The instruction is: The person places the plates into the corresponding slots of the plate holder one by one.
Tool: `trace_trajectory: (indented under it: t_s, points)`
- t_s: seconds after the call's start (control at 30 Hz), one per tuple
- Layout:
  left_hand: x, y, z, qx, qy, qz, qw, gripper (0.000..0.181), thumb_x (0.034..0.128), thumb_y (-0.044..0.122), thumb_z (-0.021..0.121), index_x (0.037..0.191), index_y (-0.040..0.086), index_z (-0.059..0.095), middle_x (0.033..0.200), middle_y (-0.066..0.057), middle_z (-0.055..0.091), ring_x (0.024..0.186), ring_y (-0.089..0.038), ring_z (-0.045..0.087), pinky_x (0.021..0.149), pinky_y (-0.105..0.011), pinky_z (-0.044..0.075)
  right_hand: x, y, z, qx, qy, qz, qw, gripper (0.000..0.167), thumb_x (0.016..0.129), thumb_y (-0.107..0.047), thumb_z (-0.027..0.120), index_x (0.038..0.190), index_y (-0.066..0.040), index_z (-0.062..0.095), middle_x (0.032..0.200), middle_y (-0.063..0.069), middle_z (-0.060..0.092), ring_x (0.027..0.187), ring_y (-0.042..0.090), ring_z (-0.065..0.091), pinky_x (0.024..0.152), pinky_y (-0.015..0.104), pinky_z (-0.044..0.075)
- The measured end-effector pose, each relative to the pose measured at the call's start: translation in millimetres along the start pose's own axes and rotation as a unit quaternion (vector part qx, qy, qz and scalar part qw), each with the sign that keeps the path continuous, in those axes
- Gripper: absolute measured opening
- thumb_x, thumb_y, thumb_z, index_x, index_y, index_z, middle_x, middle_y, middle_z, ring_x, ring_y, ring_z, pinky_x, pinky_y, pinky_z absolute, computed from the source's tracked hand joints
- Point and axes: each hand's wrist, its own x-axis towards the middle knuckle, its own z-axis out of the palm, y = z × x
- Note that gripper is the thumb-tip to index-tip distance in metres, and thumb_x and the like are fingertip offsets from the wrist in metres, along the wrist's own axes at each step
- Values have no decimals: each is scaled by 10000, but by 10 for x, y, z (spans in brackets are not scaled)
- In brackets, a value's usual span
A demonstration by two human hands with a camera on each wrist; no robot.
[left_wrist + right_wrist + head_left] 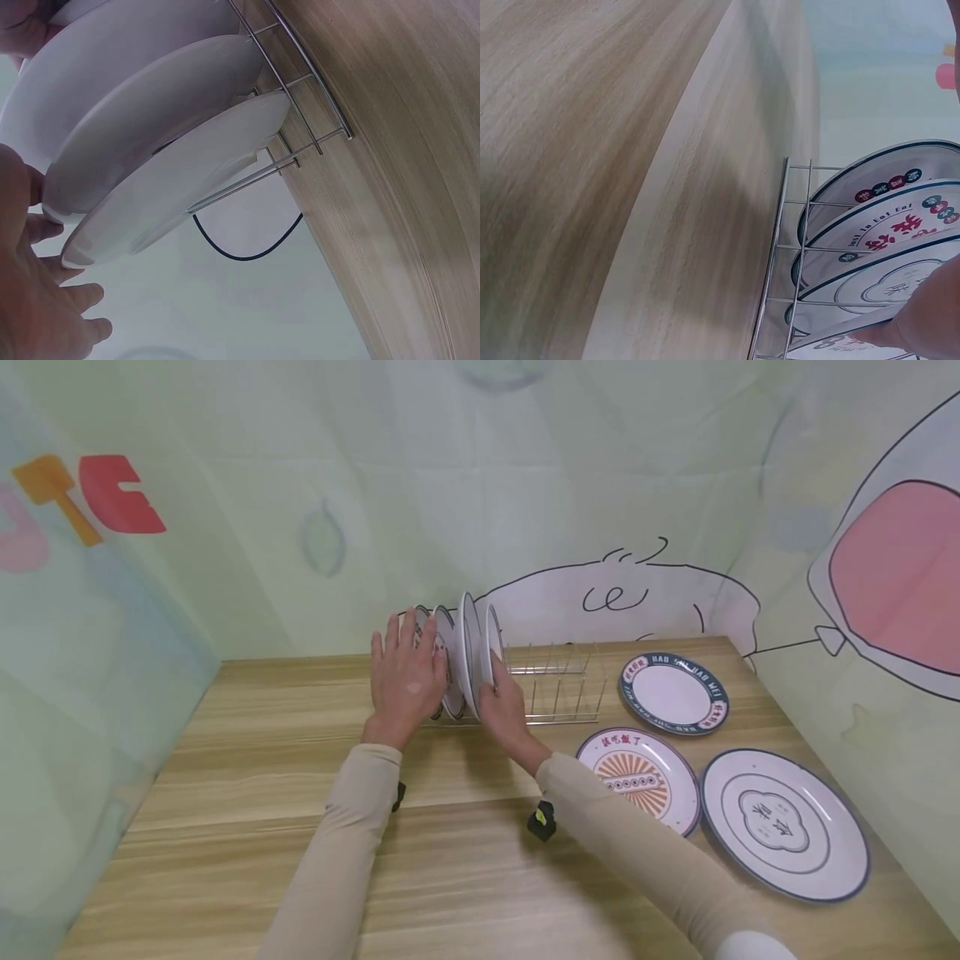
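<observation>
Several round plates with dark rims stand on edge in a wire dish rack (pixel 562 720) at the back of the table. My right hand (pixel 504 706) pinches the rightmost plate (pixel 492 631) by its near edge; in the right wrist view this plate (pixel 840 343) sits low between the wires, tilted. Just left of it stands a larger plate (pixel 467 652). My left hand (pixel 407 683) lies with extended fingers against the leftmost plates. In the left wrist view its fingertips touch the rims of two white plates (pixel 150 120), whose undersides face the camera.
Right of the rack lie three plates flat on the wooden table (pixel 270 760): a blue-rimmed plate (pixel 671 693), a plate with an orange sunburst (pixel 645 777) and a large white plate (pixel 787 827). A small black object (pixel 542 821) is beside the right sleeve. A printed curtain hangs behind.
</observation>
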Motion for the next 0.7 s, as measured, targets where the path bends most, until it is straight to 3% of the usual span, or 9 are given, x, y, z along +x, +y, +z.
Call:
trace_trajectory:
  t_s: [0.7]
  points:
    - [2,2,-22,100,-105,-52,9999,556,1051,347,366,1566,144,317,1670,-159,184,1543,-392,155,1243,-595,132,-114,-112,-130,-241,-293,262,9989,585,981,-180,482,1554,-191,363,1519,150,491,1341,356,529,1076,518,472]
